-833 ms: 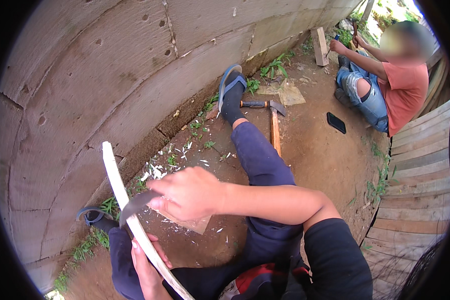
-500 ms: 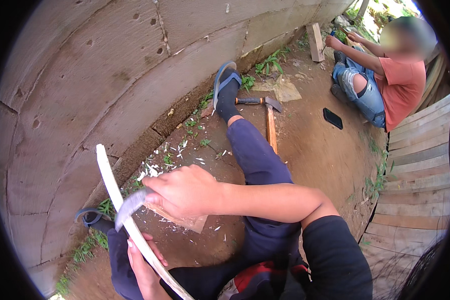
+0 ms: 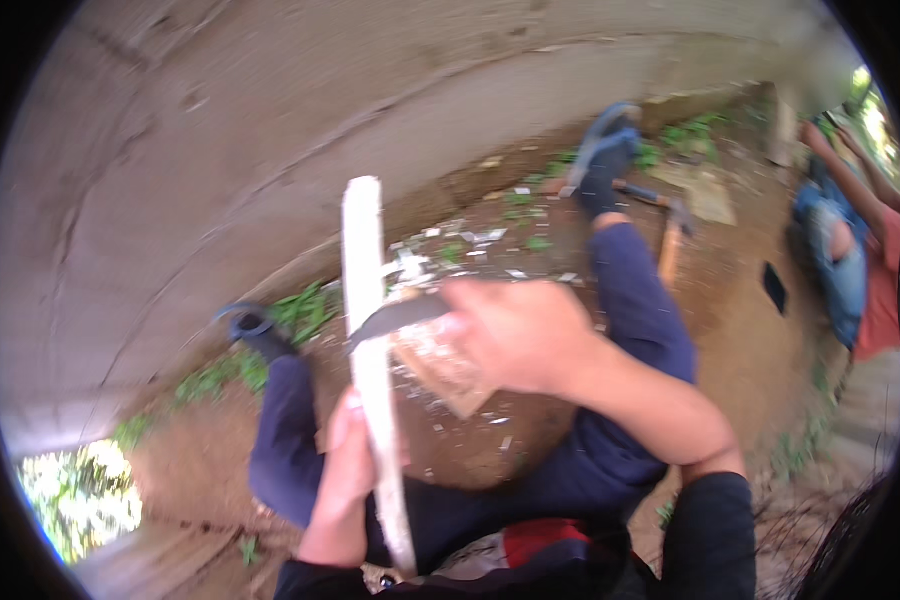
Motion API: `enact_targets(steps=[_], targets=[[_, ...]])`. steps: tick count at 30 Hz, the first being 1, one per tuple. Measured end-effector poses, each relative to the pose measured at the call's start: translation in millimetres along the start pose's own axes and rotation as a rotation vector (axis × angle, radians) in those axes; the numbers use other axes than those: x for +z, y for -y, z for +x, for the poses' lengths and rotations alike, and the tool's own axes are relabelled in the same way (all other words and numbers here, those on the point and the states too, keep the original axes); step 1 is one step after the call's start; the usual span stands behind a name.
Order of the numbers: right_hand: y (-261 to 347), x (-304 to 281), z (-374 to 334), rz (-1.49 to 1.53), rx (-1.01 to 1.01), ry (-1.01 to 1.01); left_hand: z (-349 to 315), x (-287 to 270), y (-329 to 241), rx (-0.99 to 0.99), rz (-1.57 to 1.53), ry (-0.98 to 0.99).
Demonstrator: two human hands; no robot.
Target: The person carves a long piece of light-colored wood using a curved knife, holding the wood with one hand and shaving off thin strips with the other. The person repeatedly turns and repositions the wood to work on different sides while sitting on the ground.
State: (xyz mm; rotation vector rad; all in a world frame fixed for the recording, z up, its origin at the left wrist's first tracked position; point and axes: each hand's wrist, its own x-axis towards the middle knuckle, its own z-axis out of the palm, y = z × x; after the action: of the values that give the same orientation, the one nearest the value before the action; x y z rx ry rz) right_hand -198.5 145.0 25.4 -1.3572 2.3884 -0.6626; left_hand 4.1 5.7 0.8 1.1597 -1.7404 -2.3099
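My left hand (image 3: 345, 455) is closed around the lower part of a long pale wooden stick (image 3: 363, 240), which stands nearly upright across the picture, its lower end by my lap. My right hand (image 3: 515, 335) grips a curved-bladed knife (image 3: 402, 316); its handle is hidden in my fist. The grey blade lies across the stick, above my left hand. Below the right hand a flat wooden board (image 3: 455, 385) lies on the ground between my legs. Motion blurs both hands somewhat.
White shavings (image 3: 485, 238) litter the soil by the concrete wall (image 3: 270, 130). Beyond my right foot lie a hatchet-like tool (image 3: 678, 215) and a flat brown sheet (image 3: 705, 193). A dark phone (image 3: 774, 289) is on the ground near a seated person in torn jeans (image 3: 832, 265).
The view has swung left, so the surroundings sit further right. The stick appears more upright. Both hands keep their hold, and the blade still crosses the stick.
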Motion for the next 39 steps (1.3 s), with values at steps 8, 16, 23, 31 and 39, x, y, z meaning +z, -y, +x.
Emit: enact_targets(steps=[8, 16, 23, 31, 39], targets=[[5, 8, 10, 0.016, -0.012, -0.218, -6, -2, -10, 0.023, 0.014, 0.123], [8, 2, 9, 0.06, 0.035, -0.181, -6, 6, -13, 0.027, 0.035, 0.121], [16, 1, 7, 0.113, 0.002, -0.106, -5, -6, -10, 0.012, -0.027, 0.203], [6, 4, 12, 0.162, 0.01, -0.121, -4, 5, -13, 0.007, -0.006, 0.138], [5, 14, 8, 0.206, -0.052, -0.158, 1, 0, -6, -0.043, -0.113, 0.188]])
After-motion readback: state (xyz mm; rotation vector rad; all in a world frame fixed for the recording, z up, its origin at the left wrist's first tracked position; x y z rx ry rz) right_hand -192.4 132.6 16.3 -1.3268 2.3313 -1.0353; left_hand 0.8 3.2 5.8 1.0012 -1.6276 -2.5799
